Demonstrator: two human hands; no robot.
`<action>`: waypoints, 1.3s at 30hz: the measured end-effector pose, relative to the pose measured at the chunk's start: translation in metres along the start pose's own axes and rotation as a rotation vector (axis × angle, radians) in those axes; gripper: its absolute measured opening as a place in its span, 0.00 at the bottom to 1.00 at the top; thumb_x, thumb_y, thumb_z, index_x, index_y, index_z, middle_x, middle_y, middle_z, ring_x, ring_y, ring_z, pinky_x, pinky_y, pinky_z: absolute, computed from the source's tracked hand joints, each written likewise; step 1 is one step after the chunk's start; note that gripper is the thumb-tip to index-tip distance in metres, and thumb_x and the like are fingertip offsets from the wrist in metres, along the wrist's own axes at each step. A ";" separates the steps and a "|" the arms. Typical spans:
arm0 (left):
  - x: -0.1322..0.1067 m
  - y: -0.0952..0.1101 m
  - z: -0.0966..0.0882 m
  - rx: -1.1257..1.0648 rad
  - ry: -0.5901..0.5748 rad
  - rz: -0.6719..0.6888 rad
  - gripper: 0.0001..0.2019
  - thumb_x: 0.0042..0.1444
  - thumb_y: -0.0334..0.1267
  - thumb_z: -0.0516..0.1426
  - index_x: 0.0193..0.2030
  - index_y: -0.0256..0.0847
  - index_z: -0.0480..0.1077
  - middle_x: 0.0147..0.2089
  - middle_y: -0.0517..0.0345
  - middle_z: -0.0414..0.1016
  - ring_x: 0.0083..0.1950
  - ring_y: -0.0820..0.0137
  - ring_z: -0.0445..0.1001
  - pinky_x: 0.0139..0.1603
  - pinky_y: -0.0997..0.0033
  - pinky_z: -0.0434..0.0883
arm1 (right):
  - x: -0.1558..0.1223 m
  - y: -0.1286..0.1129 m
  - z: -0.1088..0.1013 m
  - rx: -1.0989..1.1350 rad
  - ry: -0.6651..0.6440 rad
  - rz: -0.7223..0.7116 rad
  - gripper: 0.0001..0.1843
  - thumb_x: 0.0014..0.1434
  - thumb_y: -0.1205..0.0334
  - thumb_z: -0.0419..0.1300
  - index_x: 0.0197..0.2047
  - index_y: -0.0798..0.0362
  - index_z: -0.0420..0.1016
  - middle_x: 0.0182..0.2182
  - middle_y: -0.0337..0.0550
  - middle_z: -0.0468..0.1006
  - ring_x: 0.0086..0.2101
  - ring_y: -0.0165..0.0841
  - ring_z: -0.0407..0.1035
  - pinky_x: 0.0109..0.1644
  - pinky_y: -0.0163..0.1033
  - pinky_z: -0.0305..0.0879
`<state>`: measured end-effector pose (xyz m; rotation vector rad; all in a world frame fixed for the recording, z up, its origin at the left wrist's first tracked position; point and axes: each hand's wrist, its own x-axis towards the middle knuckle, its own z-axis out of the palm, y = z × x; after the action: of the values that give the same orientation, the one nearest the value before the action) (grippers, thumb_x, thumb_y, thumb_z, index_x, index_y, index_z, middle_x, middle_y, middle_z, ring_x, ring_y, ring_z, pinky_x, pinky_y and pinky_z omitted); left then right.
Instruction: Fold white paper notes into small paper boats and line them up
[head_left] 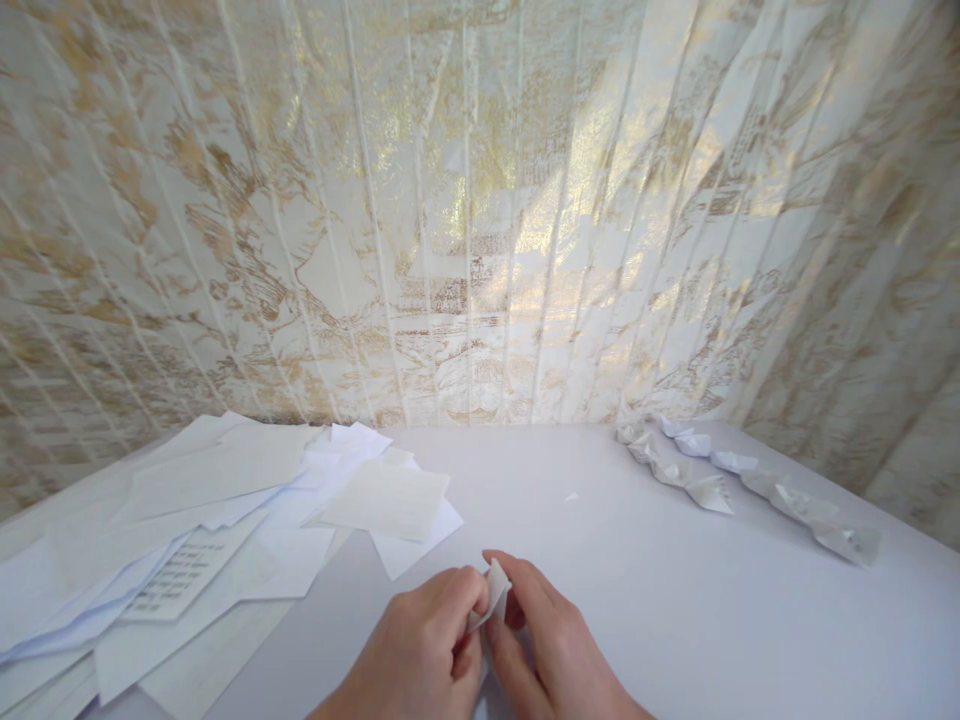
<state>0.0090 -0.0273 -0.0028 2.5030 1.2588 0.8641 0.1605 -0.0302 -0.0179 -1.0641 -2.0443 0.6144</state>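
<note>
A small folded piece of white paper is held between both hands at the near middle of the table. My left hand is closed on its left side, with curled fingers and the thumb pressed to the paper. On the right side, my right hand pinches the same piece, its index finger reaching over the top. The lower part of the paper is mostly hidden by the fingers, so its full folded shape cannot be made out.
Loose paper sheets lie in a spread pile at the left, one sheet with printed text. Folded paper pieces stand in two rows at the back right. A tiny paper scrap lies mid-table. A patterned curtain hangs behind the white table.
</note>
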 end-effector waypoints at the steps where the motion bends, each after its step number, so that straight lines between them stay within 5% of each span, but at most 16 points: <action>1: -0.001 0.000 0.000 0.003 0.011 0.012 0.13 0.42 0.20 0.46 0.25 0.44 0.48 0.20 0.70 0.49 0.19 0.76 0.53 0.21 0.79 0.53 | 0.000 0.001 0.001 -0.020 -0.005 0.020 0.20 0.53 0.71 0.49 0.51 0.58 0.58 0.30 0.43 0.72 0.27 0.32 0.68 0.31 0.34 0.64; 5: -0.003 -0.001 0.003 -0.044 0.043 0.007 0.12 0.43 0.21 0.47 0.28 0.45 0.52 0.20 0.71 0.50 0.19 0.76 0.56 0.21 0.79 0.54 | 0.000 0.006 0.006 -0.011 -0.019 0.086 0.18 0.50 0.73 0.48 0.46 0.55 0.58 0.19 0.31 0.64 0.19 0.28 0.62 0.22 0.30 0.57; 10: -0.004 -0.002 0.009 -0.103 0.137 -0.192 0.20 0.43 0.23 0.49 0.44 0.44 0.57 0.20 0.71 0.55 0.18 0.74 0.60 0.23 0.76 0.55 | 0.000 0.010 0.010 0.035 0.119 0.050 0.14 0.48 0.73 0.47 0.39 0.50 0.54 0.19 0.28 0.58 0.18 0.27 0.59 0.23 0.29 0.56; 16: -0.003 -0.010 0.006 -0.252 -0.079 -0.175 0.25 0.49 0.26 0.48 0.56 0.42 0.53 0.26 0.64 0.70 0.25 0.69 0.69 0.28 0.74 0.59 | -0.004 0.015 0.013 0.025 0.143 -0.126 0.14 0.46 0.73 0.46 0.37 0.49 0.54 0.19 0.29 0.61 0.18 0.26 0.59 0.22 0.28 0.58; 20: 0.000 -0.007 0.003 -0.454 -0.038 -0.230 0.19 0.50 0.27 0.49 0.50 0.42 0.60 0.25 0.64 0.70 0.26 0.70 0.68 0.28 0.75 0.59 | -0.004 0.017 0.011 -0.069 0.183 -0.241 0.13 0.47 0.74 0.45 0.36 0.49 0.55 0.20 0.30 0.62 0.18 0.26 0.59 0.22 0.28 0.57; 25: 0.004 0.003 0.005 -0.926 0.038 -0.508 0.15 0.47 0.33 0.56 0.44 0.41 0.63 0.19 0.68 0.63 0.22 0.74 0.62 0.25 0.76 0.56 | -0.002 0.013 0.002 -0.109 0.238 -0.314 0.11 0.52 0.75 0.45 0.37 0.50 0.57 0.21 0.33 0.64 0.18 0.26 0.58 0.22 0.28 0.55; 31: 0.006 0.005 -0.009 -1.559 -0.066 -0.747 0.25 0.37 0.23 0.59 0.45 0.42 0.63 0.30 0.61 0.72 0.31 0.71 0.69 0.35 0.72 0.63 | 0.001 0.009 -0.013 -0.122 0.210 -0.399 0.11 0.55 0.75 0.46 0.39 0.51 0.60 0.24 0.38 0.65 0.20 0.27 0.59 0.23 0.30 0.57; 34: 0.004 0.002 -0.012 -1.846 -0.175 -0.790 0.19 0.36 0.24 0.57 0.39 0.38 0.67 0.32 0.56 0.73 0.33 0.69 0.71 0.39 0.69 0.64 | 0.001 0.009 -0.021 -0.200 0.202 -0.478 0.12 0.56 0.74 0.47 0.42 0.54 0.63 0.25 0.42 0.68 0.22 0.29 0.62 0.24 0.31 0.60; 39: 0.002 0.005 -0.005 -1.783 -0.190 -0.892 0.07 0.47 0.34 0.61 0.32 0.33 0.70 0.28 0.55 0.72 0.29 0.72 0.71 0.36 0.70 0.65 | 0.001 0.007 -0.024 -0.273 0.174 -0.508 0.12 0.57 0.72 0.48 0.43 0.54 0.67 0.25 0.45 0.71 0.23 0.30 0.66 0.26 0.33 0.63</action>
<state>0.0103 -0.0292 0.0043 0.5132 0.6780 0.7856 0.1824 -0.0237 -0.0074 -0.6672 -2.1627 -0.0161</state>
